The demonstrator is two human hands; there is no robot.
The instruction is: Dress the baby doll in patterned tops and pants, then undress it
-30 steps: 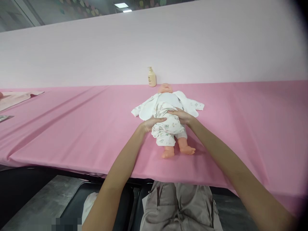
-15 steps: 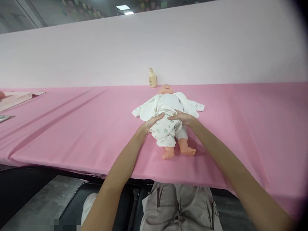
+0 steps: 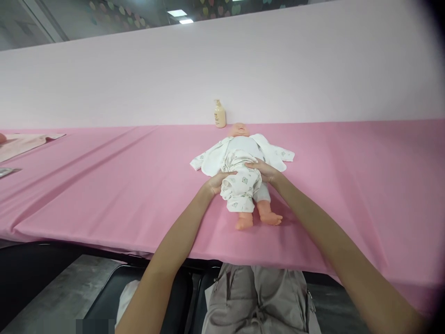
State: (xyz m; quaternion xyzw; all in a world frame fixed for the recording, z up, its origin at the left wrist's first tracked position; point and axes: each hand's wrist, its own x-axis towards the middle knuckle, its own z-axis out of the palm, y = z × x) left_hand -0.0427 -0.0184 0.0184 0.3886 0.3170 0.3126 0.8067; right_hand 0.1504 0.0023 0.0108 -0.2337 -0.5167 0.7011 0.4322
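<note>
A baby doll [image 3: 239,130] lies on its back on the pink table [image 3: 104,185], head toward the wall, bare feet toward me. An opened white printed top [image 3: 212,157] spreads under it. White printed trousers [image 3: 239,185] are bunched around its hips and thighs. My left hand [image 3: 217,181] grips the trousers' waist on the doll's left side of the picture, fingers curled into the cloth. My right hand [image 3: 262,169] holds the waist on the other side, thumb over the fabric.
A cream pump bottle [image 3: 219,114] stands by the pale wall behind the doll's head. A folded pink cloth [image 3: 21,143] and a small packet [image 3: 6,172] lie at the far left. The table's near edge runs above my lap.
Both hands have shifted slightly along the trousers' waist at the doll's hips; the bunched cloth has moved a little. The doll has stayed in place.
</note>
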